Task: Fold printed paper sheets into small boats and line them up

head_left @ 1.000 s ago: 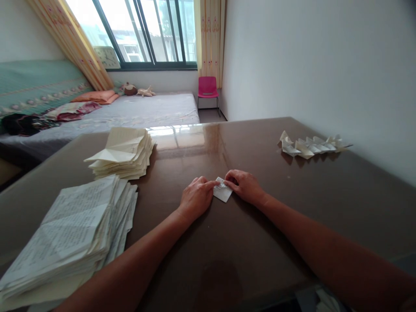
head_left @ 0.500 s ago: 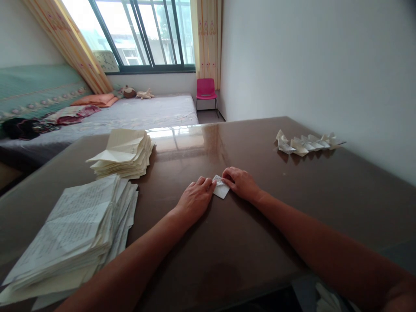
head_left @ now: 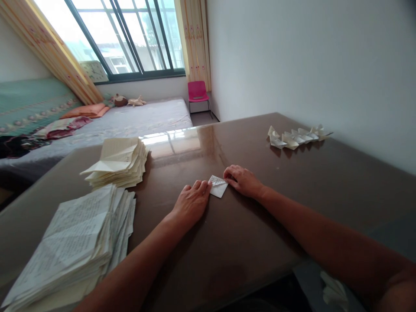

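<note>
A small folded piece of paper (head_left: 218, 187), white with writing along its upper part, lies on the brown table between my hands. My left hand (head_left: 193, 199) has its thumb and curled fingers closed at the paper's left corner. At the right corner, my right hand (head_left: 241, 180) pinches the edge with thumb and forefinger. To the left lie a stack of handwritten sheets (head_left: 78, 236) and, behind it, a stack of cream sheets (head_left: 118, 158). Several folded paper pieces (head_left: 297, 138) stand in a row at the far right.
The glossy brown table (head_left: 253, 242) reaches to the white wall at the right. Beyond it are a bed (head_left: 156, 115), a pink chair (head_left: 198, 92) and a window. Something pale and crumpled (head_left: 334, 290) sits below the table's near edge.
My view has turned a little to the right and tipped up. My right hand has shifted slightly outward to the paper's right corner, so more of the paper shows.
</note>
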The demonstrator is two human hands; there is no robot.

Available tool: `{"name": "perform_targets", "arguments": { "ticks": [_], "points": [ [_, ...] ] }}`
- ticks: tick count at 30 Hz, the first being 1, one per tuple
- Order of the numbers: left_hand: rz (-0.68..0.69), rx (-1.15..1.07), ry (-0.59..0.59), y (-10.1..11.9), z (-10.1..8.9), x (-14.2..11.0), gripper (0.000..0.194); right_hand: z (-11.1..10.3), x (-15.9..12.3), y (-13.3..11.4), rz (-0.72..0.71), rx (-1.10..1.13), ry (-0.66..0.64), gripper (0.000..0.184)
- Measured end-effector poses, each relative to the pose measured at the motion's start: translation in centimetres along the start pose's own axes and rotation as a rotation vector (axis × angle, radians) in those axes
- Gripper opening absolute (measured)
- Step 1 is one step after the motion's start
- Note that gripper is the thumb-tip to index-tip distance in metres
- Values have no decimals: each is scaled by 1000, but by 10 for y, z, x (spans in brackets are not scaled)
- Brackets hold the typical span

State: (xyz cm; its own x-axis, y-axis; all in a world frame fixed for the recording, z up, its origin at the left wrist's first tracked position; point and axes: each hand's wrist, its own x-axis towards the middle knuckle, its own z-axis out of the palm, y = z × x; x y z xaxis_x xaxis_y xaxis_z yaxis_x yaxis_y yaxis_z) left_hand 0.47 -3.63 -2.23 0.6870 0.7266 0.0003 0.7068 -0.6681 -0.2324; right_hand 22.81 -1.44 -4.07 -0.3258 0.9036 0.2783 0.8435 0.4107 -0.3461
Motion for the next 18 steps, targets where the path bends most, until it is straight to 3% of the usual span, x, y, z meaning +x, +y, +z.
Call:
{"name": "perform_targets", "arguments": {
  "ticks": [8,18],
  "points": [
    [21,-40,22,1,-4,-2,49,-4,-2,4,-322,-61,-61,29],
    [0,-72,-7,-4,-8,-6,45,-20,-3,9,-380,-186,-145,32]
  ]
}}
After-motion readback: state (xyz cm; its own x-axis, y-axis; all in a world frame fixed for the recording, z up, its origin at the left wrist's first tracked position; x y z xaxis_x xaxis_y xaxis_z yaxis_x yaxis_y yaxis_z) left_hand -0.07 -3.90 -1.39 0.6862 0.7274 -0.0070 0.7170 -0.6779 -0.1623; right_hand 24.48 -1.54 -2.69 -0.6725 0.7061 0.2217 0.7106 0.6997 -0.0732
